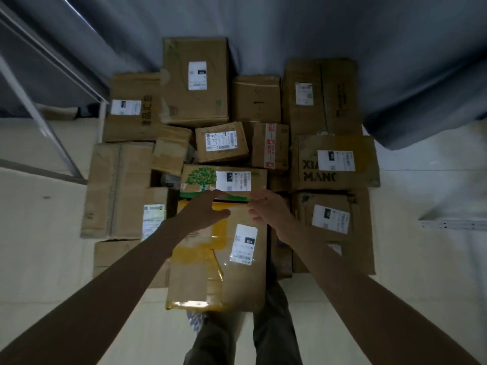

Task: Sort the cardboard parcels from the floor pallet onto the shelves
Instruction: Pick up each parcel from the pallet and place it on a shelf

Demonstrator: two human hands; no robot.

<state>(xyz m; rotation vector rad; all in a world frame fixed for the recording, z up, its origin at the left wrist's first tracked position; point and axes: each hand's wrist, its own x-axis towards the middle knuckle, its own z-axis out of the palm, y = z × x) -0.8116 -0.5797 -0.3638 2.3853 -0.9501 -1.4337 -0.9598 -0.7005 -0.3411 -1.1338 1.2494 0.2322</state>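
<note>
Several cardboard parcels lie stacked on the floor in front of me, most with white shipping labels. The nearest is a long box with yellow tape [237,270], its label reading 15H. Just beyond it lies a box printed with a green tree [258,180]. My left hand [205,209] and my right hand [266,209] hover over the far end of the yellow-taped box, close together, fingers apart, holding nothing. Both arms reach in from the bottom corners. The pallet under the parcels is hidden.
A metal shelf frame [52,101] stands at the left, and a pale shelf edge [453,222] shows at the right. A grey curtain [395,48] hangs behind the pile. My legs [245,335] stand on the light floor below the nearest box.
</note>
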